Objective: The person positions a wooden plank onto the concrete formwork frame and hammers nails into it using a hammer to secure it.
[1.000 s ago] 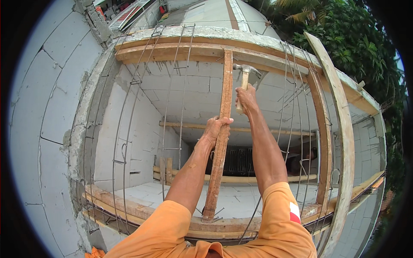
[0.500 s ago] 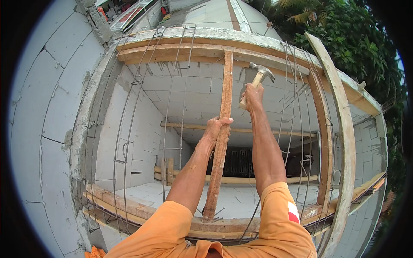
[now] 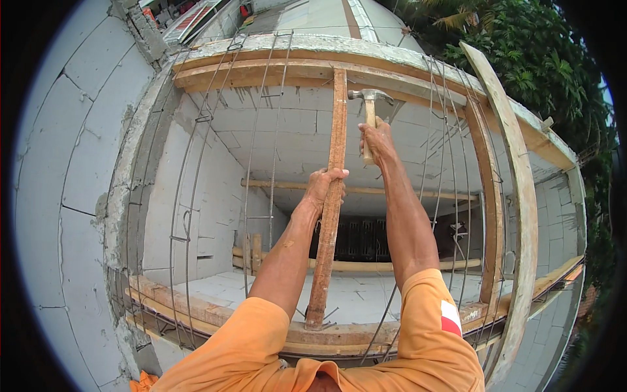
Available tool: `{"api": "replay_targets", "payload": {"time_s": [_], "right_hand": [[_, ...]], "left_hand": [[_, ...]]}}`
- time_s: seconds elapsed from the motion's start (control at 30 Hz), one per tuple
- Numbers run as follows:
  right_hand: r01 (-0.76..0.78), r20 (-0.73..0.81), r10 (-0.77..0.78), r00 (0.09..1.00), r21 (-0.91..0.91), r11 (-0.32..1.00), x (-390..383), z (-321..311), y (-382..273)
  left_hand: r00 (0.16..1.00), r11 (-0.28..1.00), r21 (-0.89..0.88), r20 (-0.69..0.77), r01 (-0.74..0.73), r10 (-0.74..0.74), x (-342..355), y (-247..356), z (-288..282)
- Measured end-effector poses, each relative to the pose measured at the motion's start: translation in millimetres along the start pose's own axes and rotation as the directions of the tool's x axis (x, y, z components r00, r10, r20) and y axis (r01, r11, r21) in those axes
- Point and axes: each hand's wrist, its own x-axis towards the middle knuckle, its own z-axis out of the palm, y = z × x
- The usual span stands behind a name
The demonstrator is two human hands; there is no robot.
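Note:
A narrow wooden batten (image 3: 337, 117) spans the opening from the far timber to the near one. Around its middle my left hand (image 3: 326, 187) is wrapped, thumb lying across the top face. To the right of the batten, my right hand (image 3: 377, 138) grips a claw hammer (image 3: 369, 114) by its pale wooden handle. The hammer's metal head is close beside the batten's far end, just below the far timber beam (image 3: 287, 70); whether it touches the batten I cannot tell.
Steel reinforcing bars (image 3: 272, 117) cross the opening on both sides. A long pale plank (image 3: 516, 176) lies along the right, next to another cross timber (image 3: 486, 215). Light block walls (image 3: 65, 183) surround a deep space below, crossed by bamboo poles (image 3: 366, 190).
The hammer has swung left toward the batten's far end, its head turning more level. My left hand keeps its hold on the batten. The whole view has shifted slightly.

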Motion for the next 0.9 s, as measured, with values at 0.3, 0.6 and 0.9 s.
{"api": "replay_targets", "payload": {"time_s": [0.3, 0.6, 0.9], "right_hand": [[0.061, -0.011, -0.061, 0.998, -0.045, 0.997, -11, 4, -6], [-0.016, -0.013, 0.016, 1.0, -0.006, 1.0, -25, -5, 2], [-0.107, 0.171, 0.088, 0.981, 0.103, 0.989, 15, -42, 93]], "left_hand": [[1.0, 1.0, 0.012, -0.014, -0.015, 0.015, -7, 0, -7], [1.0, 1.0, 0.016, -0.001, -0.016, 0.016, 0, -5, -3], [0.987, 0.983, 0.083, 0.034, -0.162, 0.16, 17, -11, 13]]}}
